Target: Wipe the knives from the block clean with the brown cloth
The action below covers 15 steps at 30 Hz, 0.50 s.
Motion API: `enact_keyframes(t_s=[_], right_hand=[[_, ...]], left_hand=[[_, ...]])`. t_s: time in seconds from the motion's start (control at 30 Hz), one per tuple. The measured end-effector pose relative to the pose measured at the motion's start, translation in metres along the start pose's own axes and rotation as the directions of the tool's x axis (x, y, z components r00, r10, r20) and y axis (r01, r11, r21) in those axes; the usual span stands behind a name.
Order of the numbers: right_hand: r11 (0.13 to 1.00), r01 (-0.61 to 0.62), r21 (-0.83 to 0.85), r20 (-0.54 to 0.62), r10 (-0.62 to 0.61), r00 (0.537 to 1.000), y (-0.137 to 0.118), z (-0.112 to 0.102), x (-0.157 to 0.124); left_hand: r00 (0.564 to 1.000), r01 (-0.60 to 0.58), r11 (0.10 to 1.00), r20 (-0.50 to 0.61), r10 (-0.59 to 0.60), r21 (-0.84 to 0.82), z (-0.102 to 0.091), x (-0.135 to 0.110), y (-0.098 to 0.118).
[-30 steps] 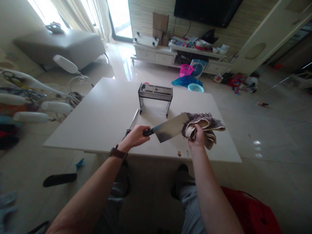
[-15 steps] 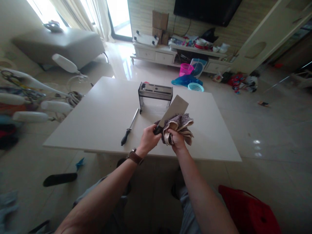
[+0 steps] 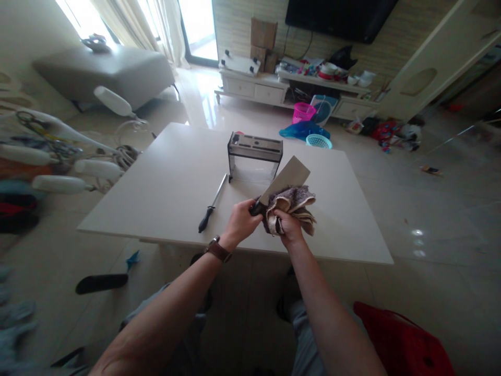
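My left hand [image 3: 243, 222] is closed round the black handle of a cleaver [image 3: 287, 177], whose broad blade points up and to the right over the table [image 3: 156, 193]. Bunched in my right hand [image 3: 289, 227] is a brown and beige cloth [image 3: 295, 201], held against the lower side of the blade; part of the blade's edge is hidden behind it. A sharpening steel [image 3: 213, 203] with a black handle lies on the table left of my hands. Behind the cleaver stands a knife block [image 3: 256, 146] with a slotted top and see-through sides.
Beyond the table, a pink basket [image 3: 303, 112], a blue plastic bag [image 3: 299, 130] and a light-blue basket [image 3: 319, 141] are on the floor. A lamp with white shades [image 3: 113, 102] is close to the table's left side. A red bag [image 3: 403, 339] sits at lower right.
The whole view has shifted slightly, so most things appear a little farther right. The cleaver and cloth remain in the same hands, with hardly any change between them.
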State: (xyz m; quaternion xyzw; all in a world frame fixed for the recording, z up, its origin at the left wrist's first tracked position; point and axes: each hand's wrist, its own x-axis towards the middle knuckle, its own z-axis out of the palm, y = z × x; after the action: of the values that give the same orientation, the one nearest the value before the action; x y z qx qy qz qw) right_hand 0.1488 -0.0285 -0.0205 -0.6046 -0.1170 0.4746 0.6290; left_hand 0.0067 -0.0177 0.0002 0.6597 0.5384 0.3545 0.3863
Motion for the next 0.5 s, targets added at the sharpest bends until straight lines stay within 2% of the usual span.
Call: enact_keyframes(t_s=[0.1,0.2,0.3,0.5], right_hand=[[0.997,0.039,-0.067,-0.007,-0.039,0.999,0.0,-0.002,0.002],[0.993,0.017,-0.121,-0.021,-0.02,1.0,-0.002,-0.005,0.005],[0.994,0.017,-0.112,-0.025,-0.02,0.999,-0.003,-0.007,0.009],[0.987,0.142,-0.069,0.009,-0.142,0.99,-0.007,-0.008,0.012]], left_hand=[[1.0,0.02,1.0,-0.004,-0.02,-0.012,-0.004,0.003,-0.002],[0.999,0.051,0.998,-0.006,-0.051,-0.044,-0.008,0.006,-0.002],[0.997,0.074,0.994,-0.028,-0.076,-0.076,-0.01,0.008,-0.001],[0.991,0.113,0.986,-0.053,-0.12,-0.119,-0.013,0.008,-0.003]])
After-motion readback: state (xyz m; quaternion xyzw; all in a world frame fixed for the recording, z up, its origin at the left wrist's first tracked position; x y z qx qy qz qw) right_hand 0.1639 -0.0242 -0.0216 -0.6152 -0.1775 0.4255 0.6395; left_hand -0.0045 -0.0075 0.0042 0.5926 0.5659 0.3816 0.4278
